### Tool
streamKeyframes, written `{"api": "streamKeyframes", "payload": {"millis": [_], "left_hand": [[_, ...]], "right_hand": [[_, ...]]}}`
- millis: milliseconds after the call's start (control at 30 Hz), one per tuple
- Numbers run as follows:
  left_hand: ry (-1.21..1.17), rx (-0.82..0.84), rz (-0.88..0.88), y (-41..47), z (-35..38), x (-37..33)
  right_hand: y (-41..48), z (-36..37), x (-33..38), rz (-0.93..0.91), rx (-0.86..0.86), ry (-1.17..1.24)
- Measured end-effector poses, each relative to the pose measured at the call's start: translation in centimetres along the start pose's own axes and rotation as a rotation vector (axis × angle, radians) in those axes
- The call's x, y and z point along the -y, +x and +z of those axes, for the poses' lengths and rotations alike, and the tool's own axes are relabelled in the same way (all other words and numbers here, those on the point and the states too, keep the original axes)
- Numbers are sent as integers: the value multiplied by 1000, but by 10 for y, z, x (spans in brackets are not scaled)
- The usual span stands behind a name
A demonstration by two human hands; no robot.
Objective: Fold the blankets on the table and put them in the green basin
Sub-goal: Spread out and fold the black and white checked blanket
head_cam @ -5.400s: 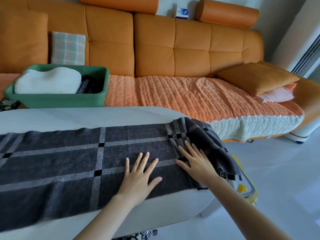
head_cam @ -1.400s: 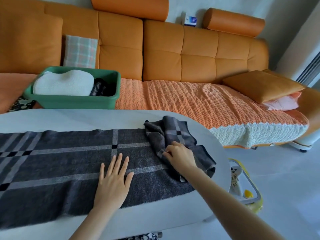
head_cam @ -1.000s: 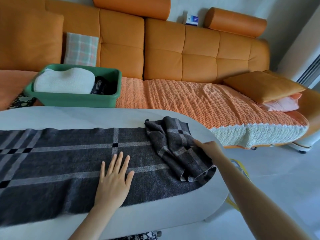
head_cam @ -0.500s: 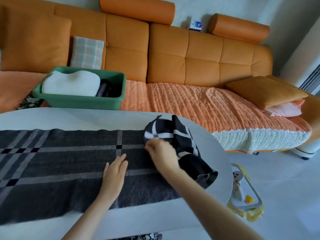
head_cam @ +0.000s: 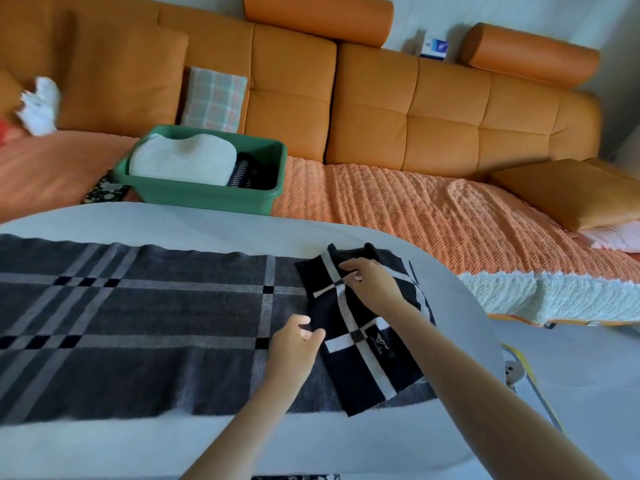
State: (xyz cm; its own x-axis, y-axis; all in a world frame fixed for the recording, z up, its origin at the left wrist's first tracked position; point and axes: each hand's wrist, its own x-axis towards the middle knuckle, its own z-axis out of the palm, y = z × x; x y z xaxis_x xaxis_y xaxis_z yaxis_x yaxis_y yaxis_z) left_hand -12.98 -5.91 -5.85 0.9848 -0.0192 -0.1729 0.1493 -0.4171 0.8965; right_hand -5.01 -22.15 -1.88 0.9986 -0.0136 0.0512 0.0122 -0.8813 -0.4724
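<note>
**Grey wool, 1 end turned back: the plaid blanket [head_cam: 156,323] on the bench [head_cam: 194,226]**

Both hands are at the folded-over flap [head_cam: 375,362] at the right end of the plaid blanket. The right hand [head_cam: 372,285] lies on the far half of the flap, its fingers bent and pinching the cloth beside a pale stripe. The left hand [head_cam: 294,348] is at the flap's left edge, nearer the person, thumb and fingers curled narrowly round that edge. The flap shows the darker face of the cloth, black with white bars and a small logo, and it lies slightly askew on the grey layer under it.

The rest of the plaid blanket is spread flat along the white bench and runs out of view at the left.

Beyond the bench the green basin [head_cam: 207,197] sits on the seat of the orange sofa [head_cam: 415,109]. In it lie 1 folded white blanket [head_cam: 180,162] at the left and a dark striped cloth [head_cam: 246,173] at the right. A checked cushion [head_cam: 214,98] leans on the sofa back just behind the basin. An orange textured cover [head_cam: 398,216] is spread over the seat. At the far right an orange cushion [head_cam: 561,192] rests on a pink pillow [head_cam: 613,237]. On the floor at the right end of the bench lies a yellow-rimmed object [head_cam: 519,372], partly hidden.
</note>
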Motion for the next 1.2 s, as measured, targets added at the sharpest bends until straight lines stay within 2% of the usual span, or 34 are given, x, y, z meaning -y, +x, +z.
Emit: {"api": "streamKeyframes", "payload": {"millis": [100,200,333,467,600,700,833,1000,1200], "left_hand": [[144,-20,-17,1,15,-14],[434,-126,-40,13,22,-20],[659,-140,-43,25,25,-22],[372,-119,-68,24,29,-20],[-79,-239,-45,16,25,-18],[-334,-198,-136,3,27,-24],[-346,-65,-176,-16,39,-28],[-453,-235,-125,-22,-2,-13],[-554,-412,14,-28,-102,5]], "right_hand": [[32,6,5,-23,126,-81],[52,14,9,-54,271,-187],[68,26,7,-99,308,-258],[76,36,5,-168,158,-182],[75,29,11,-60,-18,269],[74,20,27,-83,-68,367],[74,16,57,-154,-49,373],[73,17,82,-181,-38,384],[87,44,153,-213,19,394]]}}
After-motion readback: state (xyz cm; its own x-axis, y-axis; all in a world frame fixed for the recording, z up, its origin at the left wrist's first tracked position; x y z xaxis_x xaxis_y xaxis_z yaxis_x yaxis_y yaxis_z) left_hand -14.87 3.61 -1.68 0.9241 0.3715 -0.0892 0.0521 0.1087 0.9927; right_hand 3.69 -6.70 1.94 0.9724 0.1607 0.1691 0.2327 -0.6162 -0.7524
